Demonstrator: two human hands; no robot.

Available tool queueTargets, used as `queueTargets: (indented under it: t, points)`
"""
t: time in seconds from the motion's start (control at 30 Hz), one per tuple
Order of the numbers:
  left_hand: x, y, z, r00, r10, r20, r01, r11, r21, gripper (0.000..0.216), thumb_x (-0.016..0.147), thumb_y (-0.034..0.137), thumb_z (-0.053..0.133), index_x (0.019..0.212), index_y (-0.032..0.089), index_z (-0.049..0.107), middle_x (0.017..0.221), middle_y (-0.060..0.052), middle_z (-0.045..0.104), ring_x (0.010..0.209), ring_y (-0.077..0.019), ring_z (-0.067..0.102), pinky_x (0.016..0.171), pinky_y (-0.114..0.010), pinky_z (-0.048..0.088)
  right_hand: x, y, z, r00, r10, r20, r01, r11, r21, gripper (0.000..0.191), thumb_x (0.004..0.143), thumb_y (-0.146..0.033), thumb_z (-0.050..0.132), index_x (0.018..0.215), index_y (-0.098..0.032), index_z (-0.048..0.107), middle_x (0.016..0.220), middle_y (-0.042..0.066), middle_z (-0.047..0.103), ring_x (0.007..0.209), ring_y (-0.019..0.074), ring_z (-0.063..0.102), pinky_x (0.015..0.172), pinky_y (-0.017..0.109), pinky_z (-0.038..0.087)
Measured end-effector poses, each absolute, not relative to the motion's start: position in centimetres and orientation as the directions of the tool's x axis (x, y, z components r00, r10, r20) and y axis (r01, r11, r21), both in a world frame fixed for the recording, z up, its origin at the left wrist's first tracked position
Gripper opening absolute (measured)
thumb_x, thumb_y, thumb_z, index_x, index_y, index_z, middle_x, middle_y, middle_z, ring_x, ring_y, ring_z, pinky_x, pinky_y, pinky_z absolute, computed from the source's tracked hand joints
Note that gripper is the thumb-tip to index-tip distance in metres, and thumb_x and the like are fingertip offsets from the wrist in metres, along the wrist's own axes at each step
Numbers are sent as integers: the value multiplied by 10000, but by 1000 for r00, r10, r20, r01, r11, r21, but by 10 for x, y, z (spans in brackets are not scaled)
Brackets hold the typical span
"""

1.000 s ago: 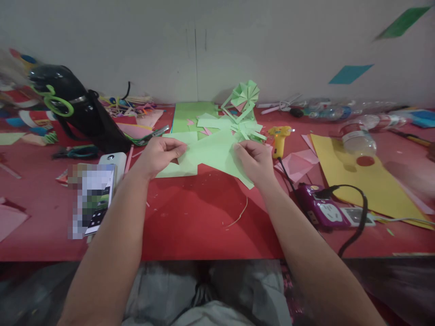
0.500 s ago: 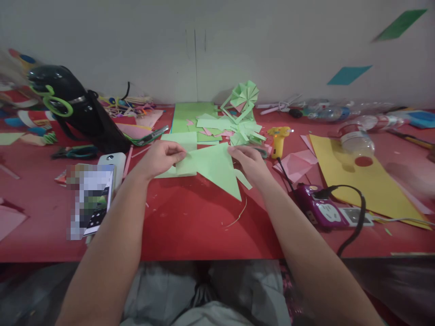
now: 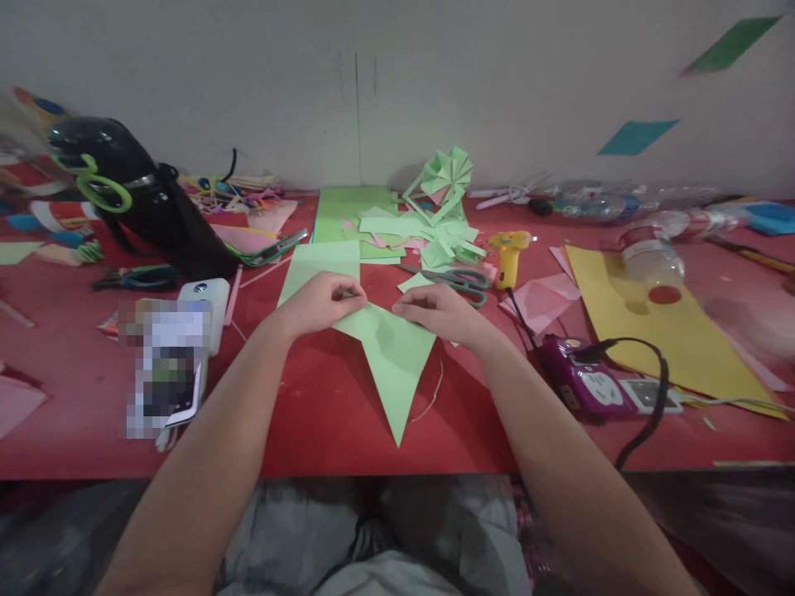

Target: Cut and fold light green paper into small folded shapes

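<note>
Left grip and right grip both pinch one green sheet near one pair of scissors.

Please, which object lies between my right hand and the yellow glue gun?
In the head view, the scissors lie between your right hand and the yellow glue gun, handles toward the gun.

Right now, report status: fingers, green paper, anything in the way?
Left fingers, right fingers pinching green paper by far edge. Its corner points toward camera. Scissors beyond right fingers, seemingly unobstructive.
</note>
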State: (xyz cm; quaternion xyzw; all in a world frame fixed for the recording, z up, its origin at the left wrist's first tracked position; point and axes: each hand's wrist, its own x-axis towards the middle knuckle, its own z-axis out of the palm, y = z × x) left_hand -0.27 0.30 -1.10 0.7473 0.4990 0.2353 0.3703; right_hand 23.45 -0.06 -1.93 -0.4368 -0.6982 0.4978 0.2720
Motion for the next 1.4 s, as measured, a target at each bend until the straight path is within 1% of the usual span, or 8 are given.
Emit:
queueTargets:
  t: [0.17,0.27,0.53,0.73,0.93,1.07,1.27,1.4]
  points:
    - [10,-2,-12,462,887,-11,563,-283,777,213,859,377,609,842,186,701,671,13,576,575,-109,436,549,-257,341,230,-2,-25,-547,835,-56,409,208,-888,324,853,-464,597,688,-186,576,625,-43,407,565,93,341,514,265,272]
    - [14,-2,-17,478,878,3,554,-304,775,202,867,368,597,843,194,695,677,13,575,572,-110,431,547,-258,341,227,-3,-25,-543,839,-50,423,221,-879,307,862,-420,574,664,-191,518,617,-52,375,559,90,327,514,266,260]
    - [14,-1,-17,498,867,17,539,-325,777,194,850,361,609,801,192,691,647,11,565,566,-112,433,539,-255,346,225,-6,-24,-532,847,2,397,251,-883,195,823,-300,551,674,-178,577,630,-40,458,578,93,392,544,263,300]
    - [-21,14,-15,335,934,125,585,-310,750,220,792,386,647,759,176,702,611,-3,574,542,-117,449,522,-256,351,234,-1,-21,-524,851,21,343,234,-910,172,770,-273,571,631,-171,579,592,-38,472,546,86,379,536,267,297]
    - [-41,20,-15,291,947,135,631,-296,717,250,785,423,657,768,179,713,655,-20,616,572,-134,499,555,-273,387,240,-1,-12,-461,886,-54,430,170,-887,154,751,-274,586,633,-176,582,566,-40,476,519,84,373,510,267,289]
    - [-47,21,-12,221,963,154,663,-264,700,218,761,396,660,748,184,708,601,-5,569,539,-131,457,541,-278,353,245,1,-12,-440,896,-57,455,168,-874,139,753,-275,594,656,-176,601,600,-30,503,545,92,400,522,267,301]
    - [-44,18,-7,153,973,175,671,-232,704,193,746,369,659,723,180,690,558,13,525,512,-122,413,524,-273,324,245,6,-16,-280,959,56,360,158,-919,199,810,-329,576,696,-174,627,598,-19,512,570,111,443,572,282,350]
    - [-24,13,-8,210,960,187,630,-279,725,199,768,356,636,720,169,680,624,-3,583,546,-117,447,529,-262,343,235,2,-21,-402,904,143,335,291,-896,281,852,-435,592,814,-173,687,734,19,612,654,130,498,625,289,388]
